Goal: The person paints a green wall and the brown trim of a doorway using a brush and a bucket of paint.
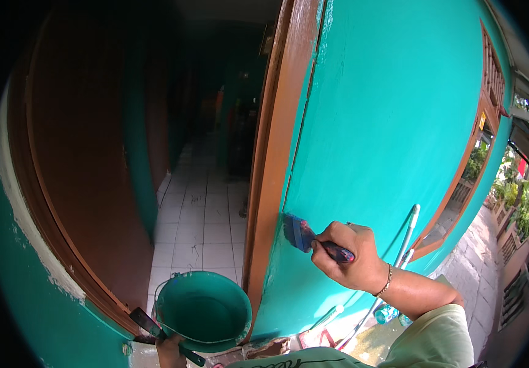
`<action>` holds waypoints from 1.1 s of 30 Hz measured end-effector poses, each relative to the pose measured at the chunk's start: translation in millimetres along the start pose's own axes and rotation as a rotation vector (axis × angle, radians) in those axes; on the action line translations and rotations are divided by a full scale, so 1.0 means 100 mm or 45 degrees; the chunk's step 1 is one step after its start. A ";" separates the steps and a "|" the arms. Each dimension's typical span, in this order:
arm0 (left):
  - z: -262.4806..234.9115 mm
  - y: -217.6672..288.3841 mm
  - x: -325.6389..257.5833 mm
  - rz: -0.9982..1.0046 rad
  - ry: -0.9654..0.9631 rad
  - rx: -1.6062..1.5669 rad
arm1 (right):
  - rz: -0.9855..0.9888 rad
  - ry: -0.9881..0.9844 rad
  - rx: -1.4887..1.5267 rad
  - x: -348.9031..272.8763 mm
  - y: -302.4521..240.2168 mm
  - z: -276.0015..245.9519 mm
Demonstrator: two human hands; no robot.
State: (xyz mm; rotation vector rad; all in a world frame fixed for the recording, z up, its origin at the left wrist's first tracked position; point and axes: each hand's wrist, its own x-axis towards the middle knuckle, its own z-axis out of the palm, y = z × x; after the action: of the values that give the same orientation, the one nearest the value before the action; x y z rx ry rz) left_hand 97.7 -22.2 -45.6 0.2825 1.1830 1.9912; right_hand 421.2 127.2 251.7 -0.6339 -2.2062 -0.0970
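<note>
My right hand (353,254) is closed around the dark handle of a paintbrush (300,232). Its bristles touch the turquoise wall (387,129) close to the brown door frame (270,165). At the lower left, my left hand (169,352) grips a long flat tool with a dark head (146,321) and a green handle end; its exact kind is unclear. That hand is at the near left side of a green bucket (246,306) with a thin wire handle. Whether it also bears the bucket's weight cannot be made out. Darker green shows inside the bucket.
Left of the bucket stands a brown door (87,153), with a white tiled floor (215,202) beyond the doorway. A paint roller on a pale pole (410,230) leans against the wall at right. Farther right are a brown-framed window (460,178) and a paved path (473,257).
</note>
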 end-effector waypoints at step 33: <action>-1.36 0.04 -1.70 -0.018 0.452 0.097 | 0.810 -0.373 0.714 -1.78 0.24 0.76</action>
State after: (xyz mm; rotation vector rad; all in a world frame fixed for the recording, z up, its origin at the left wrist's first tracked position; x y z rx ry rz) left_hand 135.3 -232.8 -83.3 -0.0467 1.4779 2.0408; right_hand 475.0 96.1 66.4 -1.0238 -2.0458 0.9552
